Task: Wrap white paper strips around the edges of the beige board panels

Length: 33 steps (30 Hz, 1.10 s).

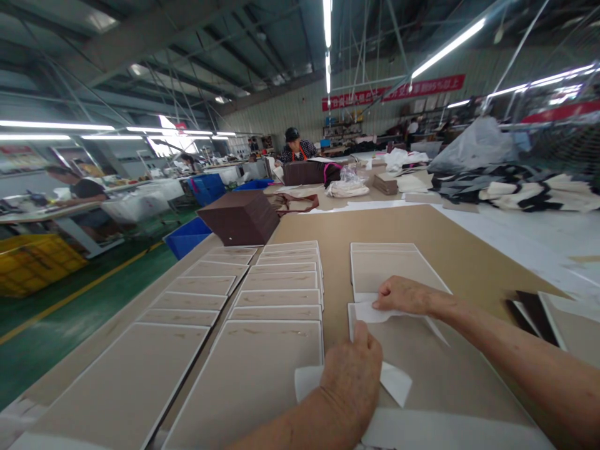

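My right hand (403, 295) pinches a thin white strip (375, 312) at the top edge of a beige panel (412, 356). By that panel's left edge is my left hand (351, 375), its fingers curled and thumb side near the top left corner. White paper (396, 382) sticks out on both sides of the left hand, so it appears to be held there; the fingertips are partly hidden. Another beige panel with a white border (396, 265) lies just beyond, overlapped by the nearer one. To the left, overlapping beige panels (276, 350) lie in two rows.
A stack of dark brown sheets (241, 219) stands at the table's far left. Dark and beige pieces (539, 319) lie at the right. Beyond are fabric heaps (529, 187) and a plastic bag (473, 147). A co-worker (296, 147) is across the table; blue bins (187, 237) stand left.
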### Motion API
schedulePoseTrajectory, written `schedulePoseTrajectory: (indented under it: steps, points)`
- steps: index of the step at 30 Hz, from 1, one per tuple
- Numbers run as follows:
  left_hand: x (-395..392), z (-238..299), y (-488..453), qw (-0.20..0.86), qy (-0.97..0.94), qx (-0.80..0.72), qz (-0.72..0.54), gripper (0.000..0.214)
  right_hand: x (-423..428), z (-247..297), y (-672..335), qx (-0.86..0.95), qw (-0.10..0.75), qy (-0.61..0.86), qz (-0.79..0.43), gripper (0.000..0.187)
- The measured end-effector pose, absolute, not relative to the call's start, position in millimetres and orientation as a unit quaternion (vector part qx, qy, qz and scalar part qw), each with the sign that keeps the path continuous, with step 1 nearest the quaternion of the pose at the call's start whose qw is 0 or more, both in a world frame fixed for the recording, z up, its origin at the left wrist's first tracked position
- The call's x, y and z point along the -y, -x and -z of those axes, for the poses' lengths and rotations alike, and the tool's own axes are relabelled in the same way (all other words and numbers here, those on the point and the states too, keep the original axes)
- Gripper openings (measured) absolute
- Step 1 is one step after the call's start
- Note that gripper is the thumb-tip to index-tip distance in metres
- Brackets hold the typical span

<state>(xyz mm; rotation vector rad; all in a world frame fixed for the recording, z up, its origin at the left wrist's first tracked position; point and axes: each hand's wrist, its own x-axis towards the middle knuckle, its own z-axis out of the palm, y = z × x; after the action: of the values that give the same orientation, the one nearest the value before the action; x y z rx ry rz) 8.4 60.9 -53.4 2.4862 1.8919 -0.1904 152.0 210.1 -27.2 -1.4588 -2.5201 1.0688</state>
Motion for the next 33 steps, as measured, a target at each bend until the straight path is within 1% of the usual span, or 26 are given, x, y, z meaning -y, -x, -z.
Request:
schedulePoseTrajectory:
  steps: [5, 11, 14, 17, 20, 24, 26, 30, 33]
  points:
    - [-62, 55, -8, -0.005, -0.788, -0.614, 0.046, 0.042, -210, 28, -148, 0.816, 0.02, 0.464, -0.344, 0.027]
    - [-63, 48, -8, 0.024, -0.788, -0.611, 0.078, 0.044, -211, 32, -146, 0.817, 0.023, 0.461, -0.345, 0.026]
    - [-64, 49, -7, 0.025, -0.795, -0.6, 0.085, 0.049, -213, 35, -146, 0.815, 0.028, 0.461, -0.35, 0.027]
    - [-65, 52, -6, 0.02, -0.8, -0.594, 0.081, 0.049, -217, 36, -151, 0.811, 0.034, 0.456, -0.365, 0.026]
    - [-66, 54, -4, 0.019, -0.801, -0.593, 0.08, 0.05, -220, 33, -167, 0.801, 0.037, 0.446, -0.399, 0.026]
    - [-67, 54, -4, 0.02, -0.801, -0.592, 0.085, 0.054, -222, 23, -203, 0.771, 0.052, 0.452, -0.446, 0.036]
    - [-67, 53, -4, 0.018, -0.801, -0.593, 0.088, 0.053, -221, 18, -218, 0.758, 0.063, 0.46, -0.458, 0.036]
    - [-69, 52, -4, 0.01, -0.8, -0.593, 0.096, 0.051, -220, 22, -234, 0.746, 0.083, 0.479, -0.456, 0.033]
    - [-69, 51, -3, 0.005, -0.803, -0.588, 0.1, 0.051, -220, 34, -243, 0.743, 0.096, 0.504, -0.43, 0.032]
